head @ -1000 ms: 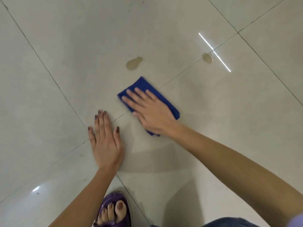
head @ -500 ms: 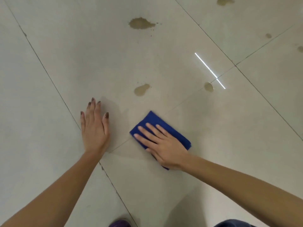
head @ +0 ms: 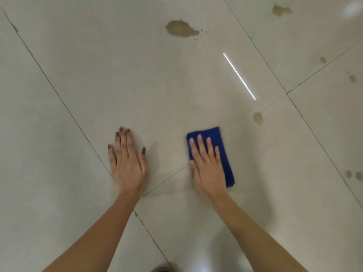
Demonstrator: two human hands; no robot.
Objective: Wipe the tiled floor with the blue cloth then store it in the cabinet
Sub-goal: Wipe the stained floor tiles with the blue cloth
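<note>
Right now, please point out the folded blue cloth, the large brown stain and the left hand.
folded blue cloth [head: 214, 134]: head view, uncovered top edge.
large brown stain [head: 179, 28]: head view, middle of the patch.
left hand [head: 127, 163]: head view, back of the hand.

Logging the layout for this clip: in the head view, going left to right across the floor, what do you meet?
Left hand flat on the tiled floor → right hand pressing the blue cloth → small brown spot → pair of spots.

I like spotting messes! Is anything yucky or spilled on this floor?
Yes. Brown splotches dirty the pale tiled floor: a big one far ahead, a small one just beyond the blue cloth, more at the right edge. They look like unwiped spills.
</note>
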